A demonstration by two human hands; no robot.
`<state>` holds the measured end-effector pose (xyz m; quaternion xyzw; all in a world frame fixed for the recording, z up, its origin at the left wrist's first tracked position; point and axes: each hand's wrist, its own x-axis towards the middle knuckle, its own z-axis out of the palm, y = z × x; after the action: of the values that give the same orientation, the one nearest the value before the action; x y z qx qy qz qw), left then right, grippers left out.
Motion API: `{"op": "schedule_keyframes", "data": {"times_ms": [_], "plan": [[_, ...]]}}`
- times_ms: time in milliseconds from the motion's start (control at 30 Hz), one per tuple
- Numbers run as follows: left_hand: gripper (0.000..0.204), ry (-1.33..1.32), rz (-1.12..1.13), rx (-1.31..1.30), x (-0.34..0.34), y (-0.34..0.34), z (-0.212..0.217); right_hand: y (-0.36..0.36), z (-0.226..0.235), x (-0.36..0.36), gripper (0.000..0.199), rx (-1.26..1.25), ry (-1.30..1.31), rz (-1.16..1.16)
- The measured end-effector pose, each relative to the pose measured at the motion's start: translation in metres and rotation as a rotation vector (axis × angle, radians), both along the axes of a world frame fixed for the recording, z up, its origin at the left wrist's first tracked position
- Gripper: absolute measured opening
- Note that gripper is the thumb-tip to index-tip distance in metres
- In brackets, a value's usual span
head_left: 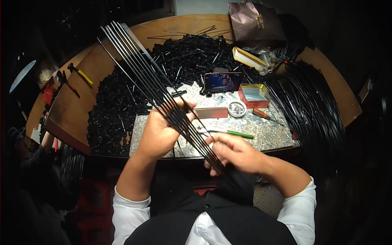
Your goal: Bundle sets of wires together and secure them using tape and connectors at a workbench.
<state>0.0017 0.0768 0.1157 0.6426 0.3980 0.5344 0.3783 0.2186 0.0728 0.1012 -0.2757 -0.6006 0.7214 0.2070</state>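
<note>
A bundle of long, thin black rods (141,69) slants across the view, from the far left down toward my lap. My left hand (153,132) is closed around the middle of the bundle. Lower down, my right hand (237,153) grips the rods near their near end, thumb on top. A small black fitting (179,94) sits by the rods just beyond my left fingers. Behind them lies a speckled, shiny work board (151,122) with a green-handled tool (240,134), a flat metal bar (211,112) and a round white dish of small bits (237,108).
A large heap of black parts (114,98) covers the far and left table. A phone (222,81), a red tin (254,96) and an orange-handled screwdriver (263,115) sit beyond my hands. Many black rods (314,102) lie right; pliers (81,74) lie left; a paper bag (255,24) stands behind.
</note>
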Motion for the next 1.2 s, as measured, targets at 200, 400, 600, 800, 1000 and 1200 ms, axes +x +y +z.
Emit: {"op": "schedule_keyframes", "data": {"times_ms": [200, 400, 600, 800, 1000, 1200], "plan": [[0.014, 0.172, -0.104, -0.102, -0.006, 0.02, 0.022, -0.005, 0.005, 0.008, 0.03, -0.154, 0.041, 0.061], [0.022, -0.116, 0.162, 0.296, -0.015, 0.093, 0.039, 0.003, 0.002, -0.004, 0.028, -0.083, 0.123, -0.075], [0.02, -0.039, 0.18, 0.395, -0.029, 0.097, -0.025, 0.0, -0.065, -0.016, 0.024, -0.012, -0.107, -0.029], [0.011, 0.141, 0.01, 0.073, -0.037, 0.026, -0.059, -0.009, -0.15, -0.01, 0.025, 0.147, -0.214, 0.034], [0.041, 0.662, -0.252, 0.067, -0.075, -0.009, -0.053, 0.003, -0.192, -0.025, 0.029, 0.418, -0.271, 0.051], [0.084, 0.816, -0.359, -0.108, -0.083, -0.027, -0.057, 0.002, -0.244, -0.046, 0.027, 0.602, -0.234, -0.013]]}}
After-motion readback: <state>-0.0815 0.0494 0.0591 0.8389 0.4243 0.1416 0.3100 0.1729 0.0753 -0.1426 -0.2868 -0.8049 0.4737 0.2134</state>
